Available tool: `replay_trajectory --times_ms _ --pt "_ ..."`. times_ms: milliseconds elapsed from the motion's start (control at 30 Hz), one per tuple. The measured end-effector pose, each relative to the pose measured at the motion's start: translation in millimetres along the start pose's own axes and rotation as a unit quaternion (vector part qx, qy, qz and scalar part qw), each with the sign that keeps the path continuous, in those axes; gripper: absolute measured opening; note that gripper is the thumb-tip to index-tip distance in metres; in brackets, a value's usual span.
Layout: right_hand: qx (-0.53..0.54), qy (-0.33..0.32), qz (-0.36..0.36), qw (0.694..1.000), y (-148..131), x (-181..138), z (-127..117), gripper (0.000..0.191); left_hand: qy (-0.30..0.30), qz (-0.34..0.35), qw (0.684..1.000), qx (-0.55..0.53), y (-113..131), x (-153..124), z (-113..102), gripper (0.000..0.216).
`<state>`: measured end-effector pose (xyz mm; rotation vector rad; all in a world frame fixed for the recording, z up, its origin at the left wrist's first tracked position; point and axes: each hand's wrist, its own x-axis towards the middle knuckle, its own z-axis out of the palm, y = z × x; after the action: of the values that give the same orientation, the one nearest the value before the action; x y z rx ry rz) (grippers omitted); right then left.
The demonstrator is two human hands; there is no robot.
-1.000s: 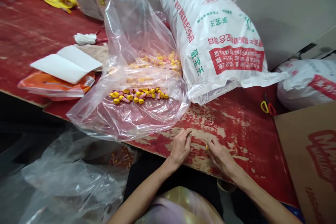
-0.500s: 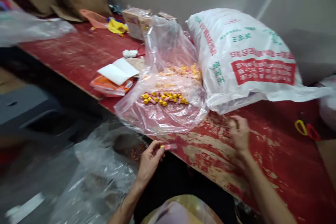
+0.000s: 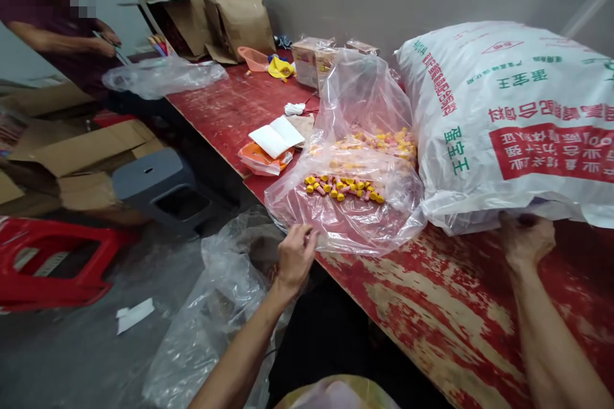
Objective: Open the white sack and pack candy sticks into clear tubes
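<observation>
- Now bringing the left hand [image 3: 295, 259] beside the near edge of the clear bag [image 3: 302, 208], fingers curled, showing no piece, unlike half a second ago; grip too indistinct to call empty or full.
- Leaving yellow-capped pieces [image 3: 340, 196] on the bag's plastic, atop the red desk [image 3: 432, 313], with more behind under a hazy fold.
- Newly shifting the right hand [image 3: 530, 241] to the white sack's [image 3: 480, 80] lower edge, fingertips hidden beneath; impossible to tell whether gripping.
- Judging by hands well apart, apparently between pieces.
</observation>
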<state>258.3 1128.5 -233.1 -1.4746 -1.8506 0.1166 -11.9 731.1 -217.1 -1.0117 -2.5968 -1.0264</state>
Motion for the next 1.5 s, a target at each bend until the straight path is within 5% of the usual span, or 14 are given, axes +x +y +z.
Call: replay_trajectory --times_ms 167,300,467,600,700,800,900,967,1033,1167,1333,1500 --pt "0.099 0.019 0.12 0.988 9 -30 -24 0.043 -0.106 -0.005 0.985 0.136 52 78 61 0.025" --pt "0.119 -0.089 0.093 0.985 26 -63 -50 0.046 -0.152 -0.032 0.967 0.202 56 106 92 0.029" --pt "-0.071 -0.258 -0.06 0.962 32 -88 -70 0.039 -0.072 -0.009 0.985 0.158 36 99 92 0.027" --pt "-0.136 -0.291 -0.085 0.943 16 -85 -67 0.035 0.015 0.008 0.998 -0.065 52 60 69 0.031" --pt "-0.114 -0.294 -0.068 0.947 2 -87 -65 0.03 -0.074 -0.016 0.95 -0.303 84 18 58 0.026" --pt "0.098 -0.289 0.032 0.952 -14 -105 -74 0.044 -0.194 -0.051 0.875 -0.442 115 -16 64 0.017" --pt "0.399 -0.285 0.141 0.86 -30 -137 -89 0.055 -0.271 -0.087 0.81 -0.514 133 -37 76 0.013" --pt "0.494 -0.283 0.173 0.804 -39 -158 -98 0.051 -0.305 -0.108 0.774 -0.544 139 -45 83 0.014" --pt "0.523 -0.283 0.19 0.781 -46 -175 -104 0.048 -0.316 -0.134 0.744 -0.573 141 -52 85 0.018" --pt "0.505 -0.267 0.167 0.804 -55 -191 -111 0.04 -0.293 -0.177 0.715 -0.61 144 -62 82 0.021" --pt "0.376 -0.291 0.077 0.876 -64 -199 -115 0.03 -0.29 -0.188 0.732 -0.588 150 -83 78 0.018" --pt "0.308 -0.211 -0.006 0.928 -61 -220 -109 0.02 -0.291 -0.232 0.72 -0.586 154 -106 75 0.028"
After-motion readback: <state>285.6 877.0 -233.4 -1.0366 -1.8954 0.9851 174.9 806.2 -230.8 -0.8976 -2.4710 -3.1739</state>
